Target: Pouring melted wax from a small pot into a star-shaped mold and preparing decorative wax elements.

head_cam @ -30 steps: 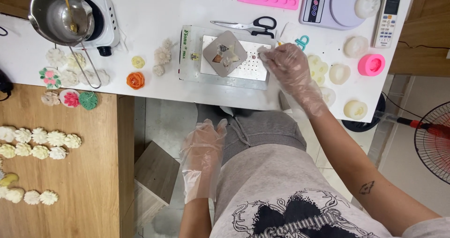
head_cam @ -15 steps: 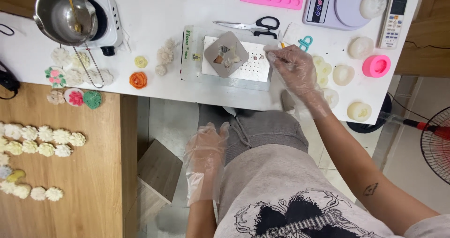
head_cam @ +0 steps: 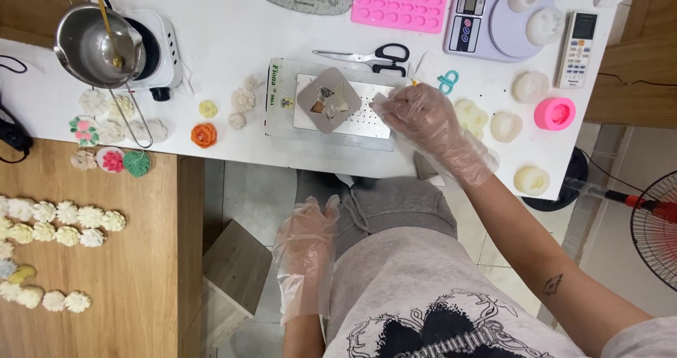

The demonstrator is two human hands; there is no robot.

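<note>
Right hand (head_cam: 423, 122), plastic-gloved, now lower beside the grey square mould (head_cam: 329, 99), fingers curled round a thin tool; left hand (head_cam: 307, 249) open, empty.

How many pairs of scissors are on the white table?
2. Black-handled scissors lie above the white perforated board, below the pink mould tray. Small teal-handled scissors lie just past the right hand, their blades hidden behind it.
</note>
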